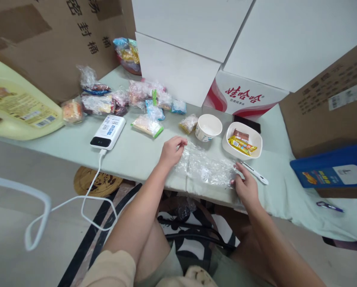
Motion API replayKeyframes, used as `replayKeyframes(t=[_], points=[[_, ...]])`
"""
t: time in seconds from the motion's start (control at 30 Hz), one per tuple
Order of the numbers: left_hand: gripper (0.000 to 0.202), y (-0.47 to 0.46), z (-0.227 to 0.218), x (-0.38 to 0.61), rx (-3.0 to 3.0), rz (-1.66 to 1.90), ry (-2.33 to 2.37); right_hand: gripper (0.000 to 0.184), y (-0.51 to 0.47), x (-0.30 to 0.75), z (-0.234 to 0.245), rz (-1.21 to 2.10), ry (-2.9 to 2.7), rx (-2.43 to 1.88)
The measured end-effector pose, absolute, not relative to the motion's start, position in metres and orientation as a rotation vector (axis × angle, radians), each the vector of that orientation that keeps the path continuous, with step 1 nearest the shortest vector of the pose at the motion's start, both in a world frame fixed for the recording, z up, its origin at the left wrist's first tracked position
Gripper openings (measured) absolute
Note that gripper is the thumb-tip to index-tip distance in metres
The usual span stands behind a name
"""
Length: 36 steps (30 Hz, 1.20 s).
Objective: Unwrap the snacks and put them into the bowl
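Observation:
A crinkled clear plastic bag point(206, 165) stretches between my hands over the front edge of the table. My left hand point(173, 151) is closed on its left end, fingers curled together. At the opposite end, my right hand point(246, 183) holds the bag's edge with bent fingertips. Just behind the bag stand a white paper cup point(208, 126) and a white square bowl point(226, 146) with a yellow-wrapped snack point(242, 145) and a brown packet point(241, 135) in it. A white utility knife point(256, 173) lies beside my right hand.
A white power bank point(108, 131) with a cable lies at the left. Several wrapped snacks point(147, 125) are spread along the back. A yellow jug point(20, 103), white boxes point(178, 67), a cardboard box point(330, 99) and a blue bottle point(330, 165) border the table.

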<state>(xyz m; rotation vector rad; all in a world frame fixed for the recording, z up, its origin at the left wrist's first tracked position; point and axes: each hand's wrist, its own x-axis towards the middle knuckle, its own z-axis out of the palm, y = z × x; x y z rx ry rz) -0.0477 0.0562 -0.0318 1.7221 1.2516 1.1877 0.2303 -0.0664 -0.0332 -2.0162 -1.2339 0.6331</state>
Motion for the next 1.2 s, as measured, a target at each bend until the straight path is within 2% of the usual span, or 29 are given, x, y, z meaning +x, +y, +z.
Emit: replayKeyframes(t=[0.17,0.27,0.3,0.4,0.47,0.53,0.63,0.7,0.83,0.93,0.97,1.03,1.07,1.1,1.2], points=[[0.036,0.057,-0.022,-0.05,1.934,0.867,1.591,0.051,-0.079,0.246,-0.042,0.501,-1.697,-1.998],[0.026,0.048,-0.008,-0.049,1.899,0.748,1.778,0.051,-0.084,0.251,-0.043,0.291,-1.906,-2.032],[0.029,0.043,-0.004,-0.049,1.871,0.658,1.833,0.051,-0.086,0.251,-0.043,0.23,-1.975,-2.039],[0.059,0.027,0.004,-0.047,1.828,0.444,1.876,0.05,-0.092,0.25,-0.043,0.117,-2.121,-2.053],[0.064,0.018,0.006,-0.044,1.855,0.426,1.848,0.05,-0.094,0.25,-0.043,0.093,-2.167,-2.052],[0.057,0.012,0.003,-0.041,1.895,0.423,1.824,0.049,-0.095,0.25,-0.044,0.089,-2.2,-2.032],[0.026,0.014,-0.004,-0.036,1.901,0.415,1.792,0.049,-0.098,0.248,-0.045,0.087,-2.244,-1.99],[0.015,0.019,-0.008,-0.036,1.868,0.448,1.77,0.049,-0.105,0.243,-0.042,0.075,-2.26,-1.989],[0.014,0.025,-0.01,-0.041,1.785,0.565,1.696,0.054,-0.111,0.223,-0.021,0.008,-2.255,-1.973],[0.02,0.029,-0.009,-0.043,1.684,0.734,1.561,0.045,-0.08,0.205,-0.002,0.05,-2.207,-1.766],[0.02,0.03,-0.01,-0.043,1.643,0.785,1.5,0.048,-0.062,0.2,0.002,0.121,-2.2,-1.706],[0.017,0.033,-0.011,-0.042,1.544,0.837,1.37,0.066,-0.022,0.191,0.004,0.34,-2.248,-1.675],[0.015,0.034,-0.012,-0.042,1.49,0.844,1.306,0.068,-0.004,0.187,0.003,0.461,-2.286,-1.694],[0.013,0.036,-0.012,-0.042,1.442,0.849,1.248,0.061,0.011,0.185,0.001,0.567,-2.341,-1.69],[0.019,0.039,-0.012,-0.051,1.377,0.911,1.125,0.02,0.032,0.179,-0.001,0.844,-2.486,-1.496]])
